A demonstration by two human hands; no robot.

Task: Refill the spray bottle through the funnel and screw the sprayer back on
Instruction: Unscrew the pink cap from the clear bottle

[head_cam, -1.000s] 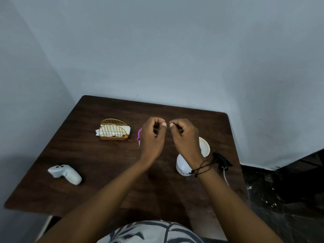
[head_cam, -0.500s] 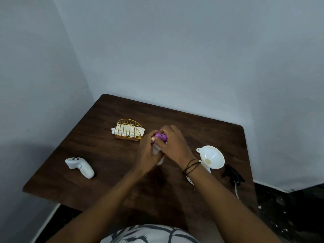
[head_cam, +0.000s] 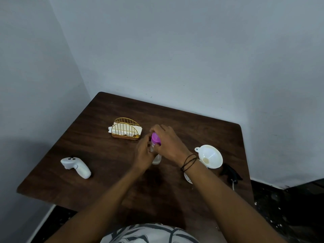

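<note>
Head view: spray bottle (head_cam: 156,159) is seen mid-desk, slightly toward the far edge, clear body, purple sprayer (head_cam: 155,139) on top. Left hand (head_cam: 144,155) is wrapped closed around the body; right hand (head_cam: 169,143) is curled shut over the sprayer. White funnel (head_cam: 210,156) is sat on a white container, mostly hidden, near the right edge; not in the bottle. Liquid level cannot be told. Judged: bottle light, thin plastic, squeezable, slick if wet. Body is best held low, cap gripped at the collar.
</note>
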